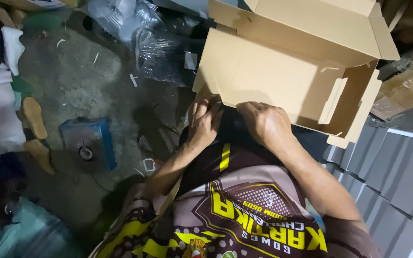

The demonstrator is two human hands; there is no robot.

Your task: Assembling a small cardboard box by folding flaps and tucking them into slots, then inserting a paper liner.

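Concrete floor [87, 81], grey and littered, carries a blue box [88, 143] well left of the fingers, crumpled plastic bags [139, 33] beyond them, and stacked grey panels [388, 167] to their right. One tan cardboard box [283, 71], half folded with flaps open, rests on the person's lap, its near edge touching both sets of fingertips. Left hand [204, 122] and right hand [264, 122] lie close together, fingers curled narrow and pinching that edge; folding cleanly likely calls for even pressure along the crease.
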